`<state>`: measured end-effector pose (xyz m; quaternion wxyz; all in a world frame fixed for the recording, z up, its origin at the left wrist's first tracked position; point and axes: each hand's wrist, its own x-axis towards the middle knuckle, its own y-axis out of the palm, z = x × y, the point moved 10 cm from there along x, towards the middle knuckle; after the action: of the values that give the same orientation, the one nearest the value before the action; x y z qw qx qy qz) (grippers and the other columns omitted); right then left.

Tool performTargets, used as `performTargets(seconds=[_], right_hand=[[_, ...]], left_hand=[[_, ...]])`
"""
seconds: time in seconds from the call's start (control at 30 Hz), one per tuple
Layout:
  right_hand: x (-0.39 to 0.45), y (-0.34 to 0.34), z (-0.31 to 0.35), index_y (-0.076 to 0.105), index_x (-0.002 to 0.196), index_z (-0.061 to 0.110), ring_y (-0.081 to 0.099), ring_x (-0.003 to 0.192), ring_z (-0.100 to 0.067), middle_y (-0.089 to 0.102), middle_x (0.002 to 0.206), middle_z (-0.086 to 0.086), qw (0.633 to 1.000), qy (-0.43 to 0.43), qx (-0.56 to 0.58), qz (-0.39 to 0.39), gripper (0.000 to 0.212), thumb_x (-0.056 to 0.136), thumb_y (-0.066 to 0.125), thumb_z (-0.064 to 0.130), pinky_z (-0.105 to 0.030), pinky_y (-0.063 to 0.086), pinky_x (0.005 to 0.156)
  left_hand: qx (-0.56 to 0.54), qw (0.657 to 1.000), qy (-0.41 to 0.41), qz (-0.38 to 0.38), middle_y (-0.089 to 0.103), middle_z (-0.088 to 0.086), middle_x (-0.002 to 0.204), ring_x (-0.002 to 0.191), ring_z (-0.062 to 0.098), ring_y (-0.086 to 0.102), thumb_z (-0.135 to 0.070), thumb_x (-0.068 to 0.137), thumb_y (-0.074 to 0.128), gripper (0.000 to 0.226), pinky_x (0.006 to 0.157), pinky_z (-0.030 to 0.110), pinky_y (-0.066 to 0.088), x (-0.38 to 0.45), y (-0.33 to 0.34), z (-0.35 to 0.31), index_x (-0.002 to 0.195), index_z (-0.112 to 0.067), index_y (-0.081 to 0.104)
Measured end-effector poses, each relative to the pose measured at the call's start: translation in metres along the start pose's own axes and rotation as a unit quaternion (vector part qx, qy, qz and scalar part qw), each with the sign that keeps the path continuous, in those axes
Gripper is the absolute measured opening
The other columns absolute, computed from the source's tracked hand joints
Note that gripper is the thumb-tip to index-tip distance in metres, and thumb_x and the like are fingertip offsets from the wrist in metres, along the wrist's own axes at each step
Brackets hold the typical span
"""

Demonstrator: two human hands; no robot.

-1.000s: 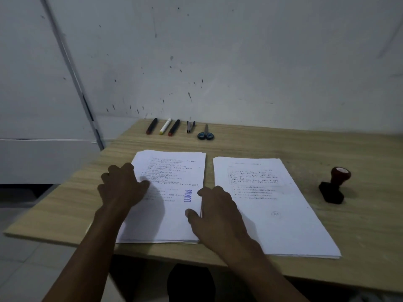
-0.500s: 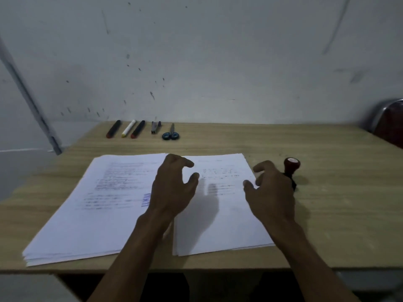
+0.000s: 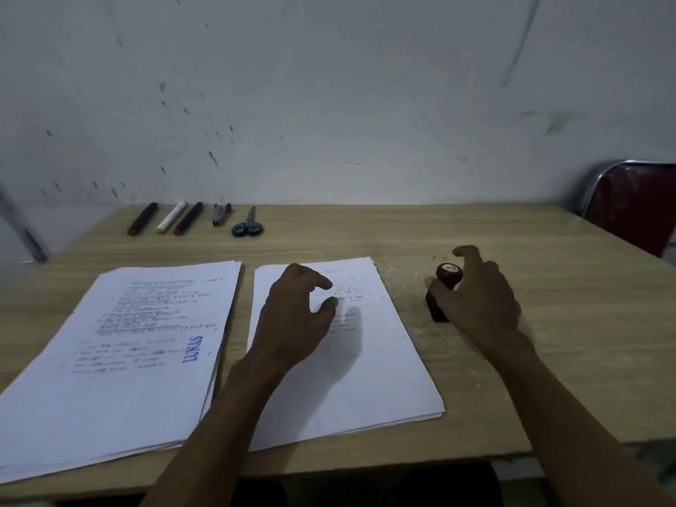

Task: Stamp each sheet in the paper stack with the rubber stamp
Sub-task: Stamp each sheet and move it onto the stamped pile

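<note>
Stamp stood upright on the wooden table, just right of the unstamped paper stack. The right hand curled around its red knob, thumb on the near side and fingers arched over, though a firm grip could not be told. The left hand hovered over that stack, fingers loosely bent, holding nothing. A stamped pile lay left, marked "LUNAS".

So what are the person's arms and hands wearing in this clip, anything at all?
Nothing that shows. Both forearms are bare up to the frame's lower edge: no sleeves, gloves, watch, bands or rings visible on the left hand or right hand. The dim light could hide small details.
</note>
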<state>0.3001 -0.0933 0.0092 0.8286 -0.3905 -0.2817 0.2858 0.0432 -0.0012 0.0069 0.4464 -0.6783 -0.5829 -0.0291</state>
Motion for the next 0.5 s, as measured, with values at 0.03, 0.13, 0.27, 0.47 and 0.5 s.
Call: performTargets(seconds=[0.03,0.13,0.27,0.47,0.5], right_hand=[[0.002,0.002,0.002,0.048,0.126,0.029,0.054,0.109,-0.033,0.056,0.116,-0.010,1.000,-0.010,-0.003,0.009,0.050,0.084,0.067,0.048,-0.040,0.045,0.082],[0.006,0.005,0.006,0.056,0.113,0.022,0.058,0.101,-0.030,0.063,0.108,-0.007,0.999,-0.029,-0.013,0.032,0.034,0.089,0.064,0.045,-0.037,0.047,0.079],[0.002,-0.003,0.017,0.054,0.108,0.017,0.057,0.092,-0.028,0.063,0.103,-0.006,0.998,-0.061,-0.016,0.015,0.030,0.092,0.060,0.042,-0.035,0.046,0.074],[-0.022,0.002,0.058,0.053,0.097,0.023,0.056,0.086,-0.013,0.061,0.094,0.009,0.983,-0.156,0.092,0.036,0.015,0.092,0.062,0.034,-0.030,0.042,0.070],[-0.026,0.007,0.065,0.053,0.096,0.023,0.057,0.086,-0.012,0.062,0.093,0.009,0.979,-0.171,0.097,0.047,0.014,0.092,0.062,0.033,-0.031,0.044,0.070]], left_hand=[[-0.003,1.000,-0.004,-0.002,0.055,-0.011,0.097,0.089,0.009,0.055,-0.018,0.079,0.075,0.018,0.072,0.030,0.048,0.000,-0.001,0.003,0.095,-0.019,0.068],[-0.005,1.000,-0.014,-0.008,0.056,-0.010,0.097,0.087,0.009,0.057,-0.017,0.079,0.075,0.018,0.072,0.033,0.052,0.000,-0.003,0.011,0.095,-0.018,0.068],[-0.010,1.000,-0.026,-0.009,0.056,-0.010,0.099,0.086,0.007,0.058,-0.019,0.079,0.074,0.017,0.073,0.030,0.051,0.002,-0.003,0.019,0.095,-0.019,0.068],[0.027,0.998,-0.021,0.045,0.058,-0.004,0.108,0.104,0.015,0.054,-0.026,0.082,0.071,0.024,0.086,0.030,0.043,0.005,0.020,0.022,0.104,-0.017,0.065],[0.032,0.997,-0.026,0.065,0.059,-0.003,0.111,0.107,0.016,0.053,-0.029,0.082,0.071,0.026,0.088,0.030,0.043,0.004,0.026,0.025,0.105,-0.018,0.065]])
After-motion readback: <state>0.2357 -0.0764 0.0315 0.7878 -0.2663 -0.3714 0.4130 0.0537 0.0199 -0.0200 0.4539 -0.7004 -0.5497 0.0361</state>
